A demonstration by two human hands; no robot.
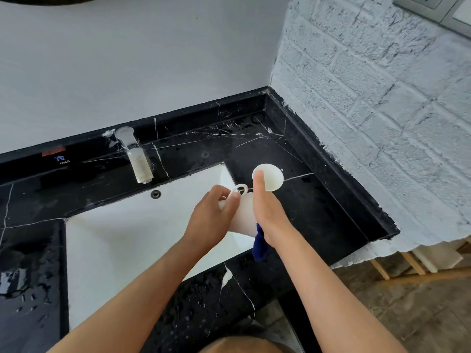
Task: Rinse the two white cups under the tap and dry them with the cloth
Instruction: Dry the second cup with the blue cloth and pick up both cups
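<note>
Over the right edge of the white sink (122,240) my left hand (214,212) holds a white cup (243,217) by its handle, the cup tipped with its mouth toward me. My right hand (267,210) presses against the cup's right side and grips a dark blue cloth (260,244), whose end hangs below my wrist. A second white cup (270,175) stands on the black counter just behind my right thumb. The chrome tap (135,156) rises at the back left of the sink; no water runs from it.
The black marble counter (318,212) wraps around the sink and carries water drops at the left and front. A white brick wall (369,123) closes the right side, a plain wall the back. Wooden flooring lies at the lower right.
</note>
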